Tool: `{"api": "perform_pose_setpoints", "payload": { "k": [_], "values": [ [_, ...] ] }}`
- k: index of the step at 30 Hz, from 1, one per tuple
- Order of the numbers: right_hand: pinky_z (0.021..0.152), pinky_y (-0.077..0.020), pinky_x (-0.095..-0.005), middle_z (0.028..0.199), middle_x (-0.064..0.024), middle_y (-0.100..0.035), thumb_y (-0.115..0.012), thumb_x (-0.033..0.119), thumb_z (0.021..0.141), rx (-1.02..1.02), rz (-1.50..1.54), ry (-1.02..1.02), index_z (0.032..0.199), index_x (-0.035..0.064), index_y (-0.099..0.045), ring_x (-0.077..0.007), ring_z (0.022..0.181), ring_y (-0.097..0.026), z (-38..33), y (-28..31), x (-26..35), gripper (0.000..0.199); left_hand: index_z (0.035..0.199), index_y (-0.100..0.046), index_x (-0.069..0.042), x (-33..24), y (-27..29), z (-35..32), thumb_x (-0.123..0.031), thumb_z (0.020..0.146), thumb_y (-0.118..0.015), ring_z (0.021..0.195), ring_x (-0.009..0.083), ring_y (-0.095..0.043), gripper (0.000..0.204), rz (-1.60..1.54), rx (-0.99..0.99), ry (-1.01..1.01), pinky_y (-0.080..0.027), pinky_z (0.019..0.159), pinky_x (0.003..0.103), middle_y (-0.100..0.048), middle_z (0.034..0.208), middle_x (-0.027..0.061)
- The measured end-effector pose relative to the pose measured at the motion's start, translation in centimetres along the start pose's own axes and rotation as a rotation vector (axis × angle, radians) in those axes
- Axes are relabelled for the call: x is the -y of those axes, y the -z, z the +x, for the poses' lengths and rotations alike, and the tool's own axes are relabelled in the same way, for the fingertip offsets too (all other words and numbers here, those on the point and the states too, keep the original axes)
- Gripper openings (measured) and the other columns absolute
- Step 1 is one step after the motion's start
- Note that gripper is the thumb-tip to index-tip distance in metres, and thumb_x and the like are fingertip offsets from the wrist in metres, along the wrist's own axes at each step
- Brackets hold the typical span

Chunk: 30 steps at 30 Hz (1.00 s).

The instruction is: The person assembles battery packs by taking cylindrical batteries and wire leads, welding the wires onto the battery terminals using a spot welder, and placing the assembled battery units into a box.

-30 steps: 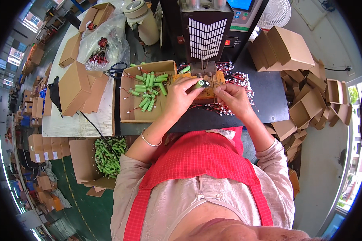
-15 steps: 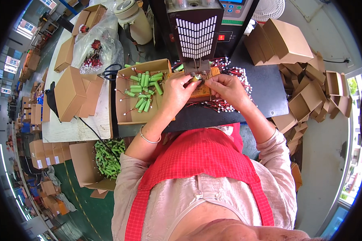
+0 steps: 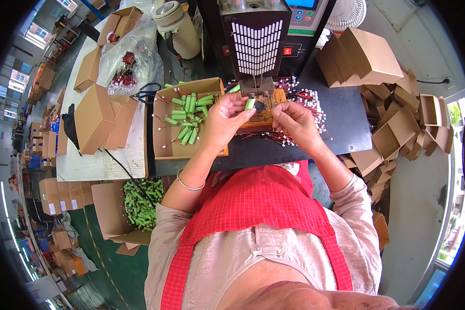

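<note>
A green cylindrical battery cell (image 3: 250, 103) stands tilted between the thumb and fingers of my left hand (image 3: 223, 118). It is just below the head of a black bench machine (image 3: 256, 49), over an orange-brown work block (image 3: 256, 127). My right hand (image 3: 297, 124) is pinched closed at the block's right side; whatever lies between its fingertips is too small to make out. Red-and-black wire leads (image 3: 310, 98) with white plugs lie beside and behind that hand. Left of my left hand, an open cardboard box (image 3: 165, 147) holds several green cells with leads.
A larger box (image 3: 106, 206) of green cells sits below the table's left side. Scissors (image 3: 145, 92), a bag of leads (image 3: 132, 64) and a beige flask (image 3: 178, 31) stand at the back left. Empty cartons (image 3: 364, 57) are stacked at the right, with more piled (image 3: 398, 124) beyond.
My left hand has drawn slightly left and turned, so the cell now shows its green side away from the machine's tips. My right hand has separated from it, moving right and slightly down.
</note>
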State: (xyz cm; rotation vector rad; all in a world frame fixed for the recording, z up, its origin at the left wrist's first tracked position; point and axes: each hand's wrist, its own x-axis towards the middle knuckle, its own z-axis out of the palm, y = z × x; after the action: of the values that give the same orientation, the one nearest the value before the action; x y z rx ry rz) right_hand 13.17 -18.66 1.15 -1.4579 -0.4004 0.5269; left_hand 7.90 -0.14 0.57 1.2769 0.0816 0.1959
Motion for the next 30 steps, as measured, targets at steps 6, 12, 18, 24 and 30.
{"api": "perform_pose_setpoints", "payload": {
  "k": [6, 12, 18, 24, 30],
  "values": [
    [0.051, -0.0427, -0.019, 0.065, -0.0007, -0.056, -0.055, 0.023, 0.09, -0.071, -0.097, -0.026, 0.091, 0.0002, -0.056, -0.0049, 0.056, -0.051, 1.0, -1.1, 0.4, 0.023, 0.099, -0.062, 0.002, 1.1, 0.0, 0.2, -0.001, 0.078, -0.065, 0.072, 0.0064, -0.056, 0.021, 0.563, -0.05, -0.168, -0.045, 0.065, 0.02, -0.064, 0.084, 0.0034],
    [0.045, -0.0381, -0.0193, 0.059, 0.0001, -0.054, -0.054, 0.024, 0.089, -0.097, -0.142, -0.099, 0.088, 0.0011, -0.057, -0.0049, 0.05, -0.049, 1.8, -1.4, 1.0, 0.023, 0.094, -0.064, 0.001, 0.5, -0.7, 0.7, 0.0, 0.074, -0.066, 0.075, 0.0161, -0.061, 0.02, 0.675, -0.047, -0.397, -0.048, 0.068, 0.025, -0.065, 0.086, 0.0093],
    [0.045, -0.0384, -0.0171, 0.061, 0.0006, -0.054, -0.054, 0.024, 0.09, -0.102, -0.183, -0.072, 0.086, 0.0011, -0.056, -0.0034, 0.049, -0.047, 2.5, -1.6, 0.9, 0.023, 0.089, -0.065, 0.001, 0.6, -0.4, 1.2, -0.001, 0.072, -0.066, 0.075, 0.0244, -0.063, 0.017, 0.702, -0.069, -0.431, -0.048, 0.068, 0.029, -0.065, 0.085, 0.0132],
    [0.048, -0.0418, -0.0198, 0.068, -0.0009, -0.057, -0.053, 0.023, 0.09, -0.047, -0.091, -0.008, 0.095, -0.0001, -0.057, -0.0051, 0.055, -0.051, 1.0, -0.6, 1.0, 0.024, 0.091, -0.064, 0.002, 0.0, 0.3, 0.4, -0.005, 0.074, -0.068, 0.077, 0.0239, -0.061, 0.019, 0.76, -0.137, -0.378, -0.048, 0.07, 0.028, -0.064, 0.086, 0.0133],
    [0.054, -0.0439, -0.0211, 0.074, -0.0015, -0.058, -0.053, 0.023, 0.089, -0.631, 0.003, 0.18, 0.099, 0.0039, -0.056, -0.0075, 0.06, -0.053, -2.4, 10.7, 0.5, 0.022, 0.107, -0.058, -0.001, -1.2, 1.5, -3.4, -0.001, 0.077, -0.063, 0.104, 0.027, -0.049, 0.031, 0.936, -0.337, -0.622, -0.042, 0.087, 0.035, -0.05, 0.11, 0.0149]
  ]
}}
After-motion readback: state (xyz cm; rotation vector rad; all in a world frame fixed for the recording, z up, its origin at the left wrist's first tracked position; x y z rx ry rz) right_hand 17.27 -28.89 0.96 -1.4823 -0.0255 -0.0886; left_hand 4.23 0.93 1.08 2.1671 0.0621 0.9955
